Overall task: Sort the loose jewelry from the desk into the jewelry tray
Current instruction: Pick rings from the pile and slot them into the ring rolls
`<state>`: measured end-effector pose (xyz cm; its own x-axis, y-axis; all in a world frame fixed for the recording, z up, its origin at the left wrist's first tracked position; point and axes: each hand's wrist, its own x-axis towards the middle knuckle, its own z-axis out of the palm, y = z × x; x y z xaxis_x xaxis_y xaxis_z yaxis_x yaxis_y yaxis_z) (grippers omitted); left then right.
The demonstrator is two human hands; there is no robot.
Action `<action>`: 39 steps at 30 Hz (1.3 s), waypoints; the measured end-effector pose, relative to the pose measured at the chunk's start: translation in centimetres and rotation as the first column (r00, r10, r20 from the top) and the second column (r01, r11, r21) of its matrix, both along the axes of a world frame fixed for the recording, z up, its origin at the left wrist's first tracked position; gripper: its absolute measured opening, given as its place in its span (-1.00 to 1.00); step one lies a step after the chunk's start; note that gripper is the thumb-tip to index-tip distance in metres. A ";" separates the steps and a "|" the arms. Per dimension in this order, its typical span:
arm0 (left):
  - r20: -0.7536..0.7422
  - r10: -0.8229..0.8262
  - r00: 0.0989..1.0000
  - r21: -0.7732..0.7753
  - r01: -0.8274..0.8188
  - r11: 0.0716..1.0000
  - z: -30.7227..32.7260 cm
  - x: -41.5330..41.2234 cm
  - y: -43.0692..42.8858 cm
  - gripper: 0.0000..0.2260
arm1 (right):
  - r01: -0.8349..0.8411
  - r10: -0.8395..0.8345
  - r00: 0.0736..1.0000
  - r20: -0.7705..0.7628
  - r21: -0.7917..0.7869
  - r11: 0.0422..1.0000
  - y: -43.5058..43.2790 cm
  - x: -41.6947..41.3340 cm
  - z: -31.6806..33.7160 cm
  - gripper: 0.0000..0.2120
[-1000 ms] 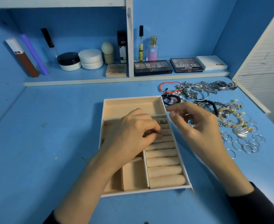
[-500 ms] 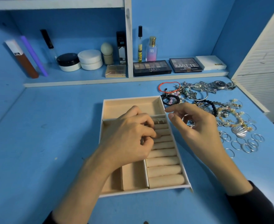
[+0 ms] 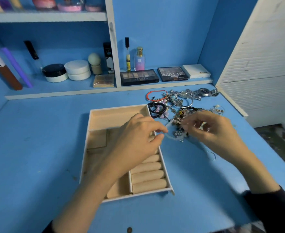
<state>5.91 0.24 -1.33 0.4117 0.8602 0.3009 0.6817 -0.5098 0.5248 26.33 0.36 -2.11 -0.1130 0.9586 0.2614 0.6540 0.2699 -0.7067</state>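
Both hands, left hand (image 3: 138,142) and right hand (image 3: 212,132), pinch a beaded bracelet (image 3: 175,137) right of the jewelry tray (image 3: 86,148), seemingly untangling it for stowing.

Blue desk surface (image 3: 37,148) set against blue wall (image 3: 163,31). White-edged shelves (image 3: 54,16) with upright divider (image 3: 113,47) above. White louvred door (image 3: 264,73) stands at right.

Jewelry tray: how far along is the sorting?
Barely started: the jewelry tray shows only bare compartments where visible. Both the left hand and right hand are pinching a pale beaded bracelet between them. The pile of loose jewelry remains on the desk.
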 end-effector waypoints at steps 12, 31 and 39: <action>-0.197 -0.208 0.958 -0.154 0.179 0.972 -1.0 8.1 1.5 -0.84 | -0.023 0.171 0.920 0.352 -0.388 0.921 -2.2 5.8 1.6 -0.81; -0.160 -0.156 0.975 -0.148 0.133 0.980 -1.7 9.4 1.9 -0.83 | -0.017 0.057 0.991 0.119 -0.312 0.950 -2.4 5.7 0.3 -0.85; -0.192 -0.144 0.971 -0.116 0.123 0.986 -1.8 9.6 1.9 -0.82 | -0.010 0.054 0.987 0.150 -0.279 0.960 -2.6 5.9 -0.2 -0.88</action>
